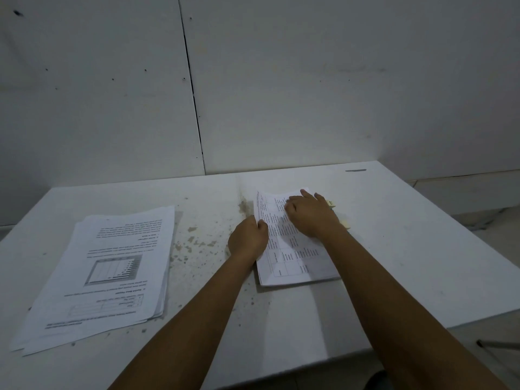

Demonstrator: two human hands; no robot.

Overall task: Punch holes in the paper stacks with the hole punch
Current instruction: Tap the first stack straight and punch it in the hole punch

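A thin stack of printed paper [292, 263] lies on the white table [394, 249], right of centre. My left hand [247, 239] grips the stack's left edge, thumb on top. My right hand [311, 213] lies on the stack's far right part, fingers stretched over the sheet. Under and behind that hand a pale hole punch [333, 205] peeks out at the stack's right edge, mostly hidden. A second, larger paper stack [112, 263] lies fanned on the table's left side, printed with text and a chart.
Brown stains [197, 243] spot the table between the two stacks. A dark mark [355, 170] sits near the far right corner. A white panelled wall [253, 80] stands right behind the table. The table's right edge drops off at the lower right.
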